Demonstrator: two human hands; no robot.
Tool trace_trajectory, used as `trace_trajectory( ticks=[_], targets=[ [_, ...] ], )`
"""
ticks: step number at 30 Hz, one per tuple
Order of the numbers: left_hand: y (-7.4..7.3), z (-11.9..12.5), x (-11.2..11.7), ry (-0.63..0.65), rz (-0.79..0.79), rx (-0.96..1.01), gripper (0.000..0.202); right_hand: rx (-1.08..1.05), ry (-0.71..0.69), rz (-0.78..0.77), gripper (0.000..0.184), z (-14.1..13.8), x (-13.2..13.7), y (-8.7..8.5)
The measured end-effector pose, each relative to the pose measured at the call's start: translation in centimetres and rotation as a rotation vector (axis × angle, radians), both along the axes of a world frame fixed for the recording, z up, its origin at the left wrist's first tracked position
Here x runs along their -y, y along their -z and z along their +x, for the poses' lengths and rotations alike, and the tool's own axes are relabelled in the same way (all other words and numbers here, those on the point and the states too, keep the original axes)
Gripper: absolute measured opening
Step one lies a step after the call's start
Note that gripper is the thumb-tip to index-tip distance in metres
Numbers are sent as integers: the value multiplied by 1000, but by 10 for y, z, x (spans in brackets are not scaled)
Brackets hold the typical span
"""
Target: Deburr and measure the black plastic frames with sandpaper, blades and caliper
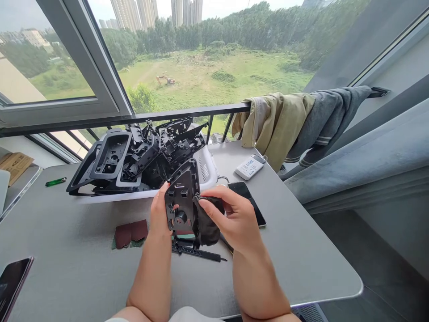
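My left hand grips the left edge of a black moulded plastic panel, which I hold tilted up above the table. The panel has small tabs, slots and a round boss near its bottom. On its right side hangs a soft, wrinkled black cover, like a fabric or leather boot. My right hand pinches this cover's gathered upper edge between thumb and index finger, beside the panel. Below lies a black caliper-like tool, partly hidden behind the panel and cover.
Behind my hands, a white basket is heaped with black plastic parts. Dark red sandpaper pieces, a green lighter, a white device, a tablet-like device and a phone lie on the grey table. Clothes hang over the railing.
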State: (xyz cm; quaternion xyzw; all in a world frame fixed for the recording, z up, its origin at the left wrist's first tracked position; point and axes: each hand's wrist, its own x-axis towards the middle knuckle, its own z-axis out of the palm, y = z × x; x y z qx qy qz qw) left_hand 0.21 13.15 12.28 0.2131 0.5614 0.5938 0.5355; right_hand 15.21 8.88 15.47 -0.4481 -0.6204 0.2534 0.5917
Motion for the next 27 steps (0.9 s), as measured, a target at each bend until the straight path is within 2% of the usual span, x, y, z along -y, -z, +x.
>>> trace_trajectory(
  ticks=[3, 6, 12, 17, 23, 25, 27],
  targets=[
    [-2, 0, 2, 40, -85, 27, 42, -31, 99, -18, 8, -6, -3, 4],
    [-7, 0, 4, 51, -83, 27, 40, -35, 178, 48, 9, -10, -3, 5],
    [-19, 5, 7, 49, -53, -27, 37, 104, -20, 0, 14, -1, 2, -3],
    [-27, 7, 10, 86, -76, 27, 28, -16, 137, 125, 15, -5, 3, -2],
    [-20, 5, 8, 79, -83, 50, 37, -76, 90, 189, 14, -10, 5, 0],
    [-17, 5, 8, 74, -85, 21, 39, -97, 161, 204, 13, -10, 4, 1],
    [-14, 5, 9, 83, -74, 3, 40, -112, 290, 229, 12, -10, 2, 3]
  ],
)
